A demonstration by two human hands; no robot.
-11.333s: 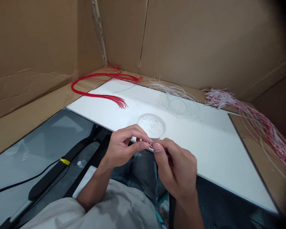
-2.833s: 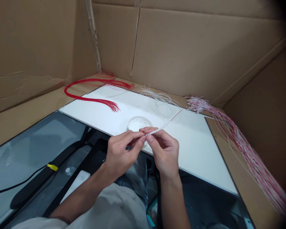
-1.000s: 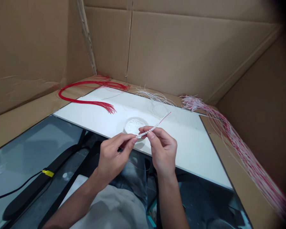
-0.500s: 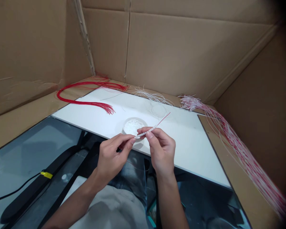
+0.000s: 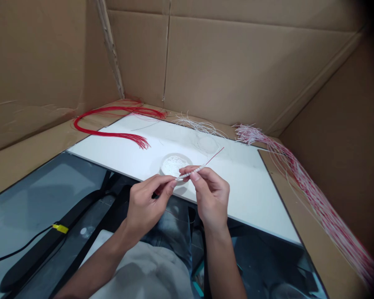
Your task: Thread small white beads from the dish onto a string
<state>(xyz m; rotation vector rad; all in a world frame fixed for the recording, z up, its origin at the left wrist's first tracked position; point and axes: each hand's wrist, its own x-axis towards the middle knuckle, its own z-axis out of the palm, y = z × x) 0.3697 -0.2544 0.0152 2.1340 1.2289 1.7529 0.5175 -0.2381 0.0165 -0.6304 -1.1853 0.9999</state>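
Between my hands runs a string of small white beads point(image 5: 185, 176) on a red thread point(image 5: 215, 155), whose free end sticks up to the right. My left hand point(image 5: 151, 199) pinches the left end of the beads between thumb and forefinger. Thumb and fingers of my right hand point(image 5: 210, 191) close on the beads farther right. Just behind my fingertips stands a round white bowl point(image 5: 162, 168) filled with small white pieces that look like beads. My fingers hide part of its front.
The bowl stands on a white board point(image 5: 246, 182). Toward the back lie a bundle of red threads point(image 5: 112, 133), loose white threads point(image 5: 202, 126) and, at right, a long bundle of red-and-white strands point(image 5: 311, 187). Cardboard walls point(image 5: 237, 62) enclose the back and sides.
Almost nothing differs. Both hands keep their pinch on the bead string, and the thread's free end has shifted very slightly to the right.
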